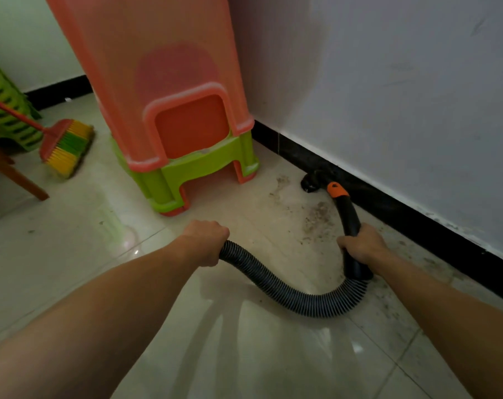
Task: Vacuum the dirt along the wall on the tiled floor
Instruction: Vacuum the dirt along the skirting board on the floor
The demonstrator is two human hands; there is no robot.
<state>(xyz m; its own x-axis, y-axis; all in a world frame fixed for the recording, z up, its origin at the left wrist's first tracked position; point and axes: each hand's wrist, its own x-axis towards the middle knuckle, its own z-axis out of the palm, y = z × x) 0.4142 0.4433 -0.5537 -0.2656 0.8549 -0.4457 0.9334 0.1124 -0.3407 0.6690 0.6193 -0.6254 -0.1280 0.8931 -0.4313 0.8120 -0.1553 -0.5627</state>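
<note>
A: Where is the dirt sitting now?

B: The dirt lies as dark specks on the tiled floor, in a band beside the black skirting of the wall, and it trails nearer along that edge too. The nozzle rests at the skirting, just past the thickest patch.

A: And the grip?

B: The right hand is wrapped around the black wand, fingers closed on it below the orange collar. The left hand is curled round the ribbed hose, lifting it clear of the floor.

A: How should the pass go?

B: I'd say draw the nozzle slowly back along the skirting, mouth kept low to the tile, so the specks are pulled in rather than scattered. The left hand should feed slack so the hose loop does not drag through the dirt.

A: Anything in the way?

B: The stacked stools stand near the corner; the nozzle should stay apart from their legs. The broom is well apart.
</note>
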